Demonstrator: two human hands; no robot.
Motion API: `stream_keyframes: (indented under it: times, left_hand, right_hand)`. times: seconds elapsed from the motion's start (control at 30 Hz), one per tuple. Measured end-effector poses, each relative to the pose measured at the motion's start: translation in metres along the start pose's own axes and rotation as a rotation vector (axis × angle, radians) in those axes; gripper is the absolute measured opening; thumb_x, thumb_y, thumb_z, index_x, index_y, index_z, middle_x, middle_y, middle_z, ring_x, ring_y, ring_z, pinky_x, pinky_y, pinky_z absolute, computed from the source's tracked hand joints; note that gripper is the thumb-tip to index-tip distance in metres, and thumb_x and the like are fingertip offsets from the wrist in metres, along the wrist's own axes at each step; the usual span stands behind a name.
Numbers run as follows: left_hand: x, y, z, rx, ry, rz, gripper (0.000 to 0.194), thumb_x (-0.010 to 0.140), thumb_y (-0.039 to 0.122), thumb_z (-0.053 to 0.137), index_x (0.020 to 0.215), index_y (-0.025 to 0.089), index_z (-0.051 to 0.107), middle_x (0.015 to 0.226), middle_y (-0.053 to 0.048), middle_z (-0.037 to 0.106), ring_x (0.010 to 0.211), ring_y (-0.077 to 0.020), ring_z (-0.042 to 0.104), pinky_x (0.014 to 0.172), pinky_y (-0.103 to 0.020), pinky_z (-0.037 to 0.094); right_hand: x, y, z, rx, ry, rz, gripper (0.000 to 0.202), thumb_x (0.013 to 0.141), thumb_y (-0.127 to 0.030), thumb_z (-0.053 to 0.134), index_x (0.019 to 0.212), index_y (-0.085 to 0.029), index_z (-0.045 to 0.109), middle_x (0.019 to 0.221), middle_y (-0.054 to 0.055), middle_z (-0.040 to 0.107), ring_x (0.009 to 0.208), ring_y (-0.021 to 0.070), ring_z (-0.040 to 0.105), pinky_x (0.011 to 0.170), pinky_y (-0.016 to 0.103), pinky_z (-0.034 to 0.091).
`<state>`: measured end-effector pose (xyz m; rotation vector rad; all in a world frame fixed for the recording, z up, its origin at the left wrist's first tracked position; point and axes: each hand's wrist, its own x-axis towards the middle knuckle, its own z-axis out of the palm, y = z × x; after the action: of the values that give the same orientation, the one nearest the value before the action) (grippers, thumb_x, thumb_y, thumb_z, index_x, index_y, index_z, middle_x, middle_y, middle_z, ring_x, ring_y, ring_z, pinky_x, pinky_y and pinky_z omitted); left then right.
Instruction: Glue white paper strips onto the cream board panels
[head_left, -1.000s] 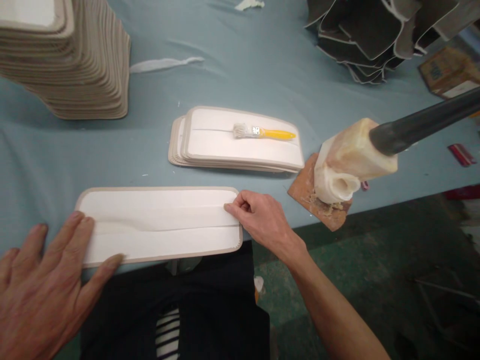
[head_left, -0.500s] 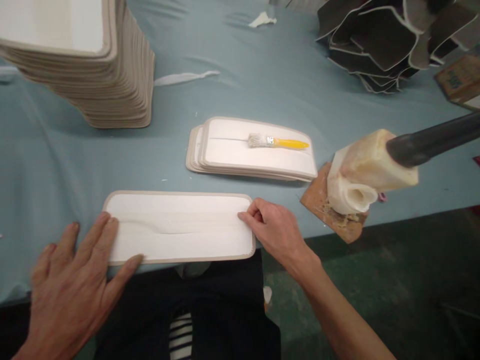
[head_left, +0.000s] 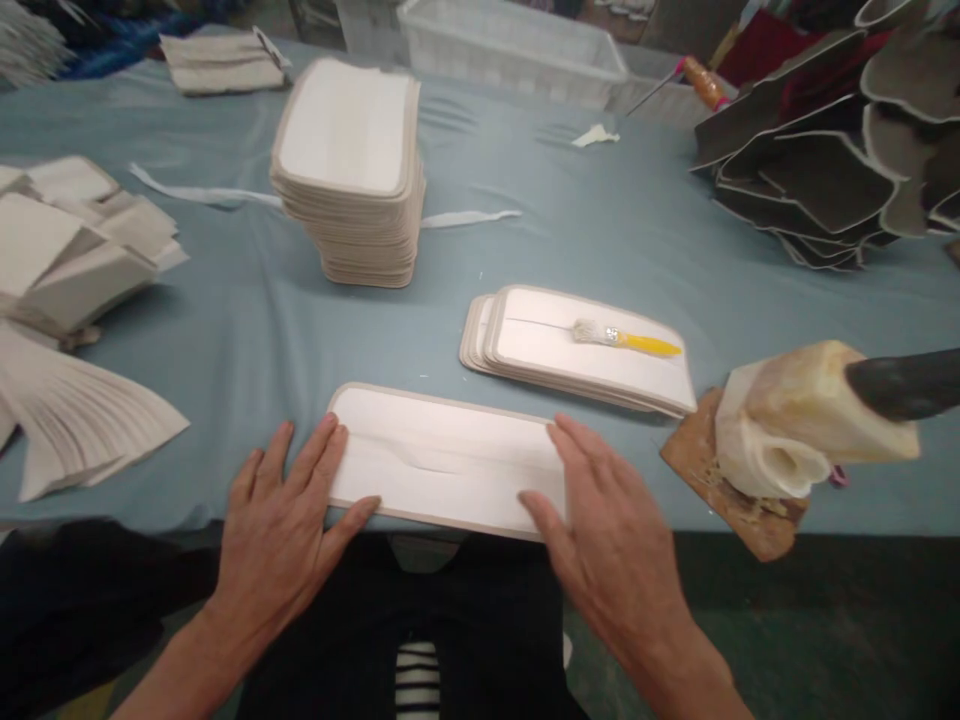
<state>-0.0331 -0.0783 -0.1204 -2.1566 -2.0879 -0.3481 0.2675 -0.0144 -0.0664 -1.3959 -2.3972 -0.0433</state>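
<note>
white panel point(head_left: 457, 450) flat along near edge of table point(head_left: 225, 340), pressed at opposite ends by left hand point(head_left: 281, 520) with fingers fanned and right hand point(head_left: 619, 525) with thumb wide, likely for steadiness. beyond, brush point(head_left: 645, 344) resting on low stack point(head_left: 592, 375), perhaps for easy reach.

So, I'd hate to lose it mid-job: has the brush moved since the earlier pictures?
No. Judged against the short stack, the brush lies on the same spot; only the view shifted.
</note>
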Motion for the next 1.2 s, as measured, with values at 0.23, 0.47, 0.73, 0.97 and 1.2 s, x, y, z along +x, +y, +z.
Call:
stream_keyframes:
  times: [0.23,0.47,0.73,0.97,1.2]
  left_hand:
    - [-0.002,-0.005,0.000,0.004,0.024,0.031,0.077,0.102,0.060,0.034,0.163,0.014,0.025,0.160,-0.015,0.047,0.145,-0.0518,0.039,0.111,-0.068,0.034]
    - [-0.001,-0.024,-0.001,0.014,0.038,0.147,0.076,0.102,0.057,0.034,0.165,0.019,0.016,0.160,-0.012,0.047,0.143,-0.0500,0.042,0.110,-0.066,0.036]
    - [-0.005,-0.035,0.004,0.107,0.033,0.167,0.078,0.101,0.063,0.032,0.162,0.014,0.030,0.163,-0.014,0.043,0.146,-0.0457,0.040,0.113,-0.062,0.034]
    - [-0.005,-0.039,0.007,0.231,0.069,0.201,0.079,0.100,0.065,0.030,0.155,0.009,0.044,0.161,-0.017,0.044,0.144,-0.0420,0.046,0.111,-0.057,0.039]
    - [-0.005,-0.048,0.010,0.142,0.149,0.230,0.077,0.101,0.056,0.039,0.165,0.019,0.017,0.164,-0.019,0.039,0.140,-0.0416,0.051,0.111,-0.056,0.040]
  right_hand:
    - [-0.023,-0.046,0.054,-0.037,-0.108,-0.142,0.092,0.095,-0.067,0.055,0.153,0.002,0.038,0.162,0.027,0.039,0.153,0.0376,0.032,0.121,0.052,0.031]
    - [-0.035,-0.017,0.053,-0.066,-0.204,-0.168,0.096,0.092,-0.062,0.063,0.158,0.000,0.032,0.167,0.025,0.031,0.156,0.0366,0.026,0.124,0.052,0.030]
    - [-0.042,-0.003,0.052,-0.064,-0.150,-0.155,0.100,0.088,-0.058,0.070,0.160,-0.001,0.030,0.168,0.024,0.029,0.158,0.0345,0.024,0.125,0.051,0.032]
    - [-0.042,-0.003,0.055,-0.028,-0.017,-0.177,0.101,0.081,-0.055,0.077,0.156,-0.001,0.037,0.164,0.024,0.037,0.154,0.0360,0.033,0.120,0.052,0.039]
    - [-0.043,-0.005,0.063,0.060,0.029,-0.104,0.098,0.084,-0.057,0.074,0.158,-0.003,0.038,0.165,0.023,0.035,0.154,0.0369,0.033,0.122,0.053,0.036]
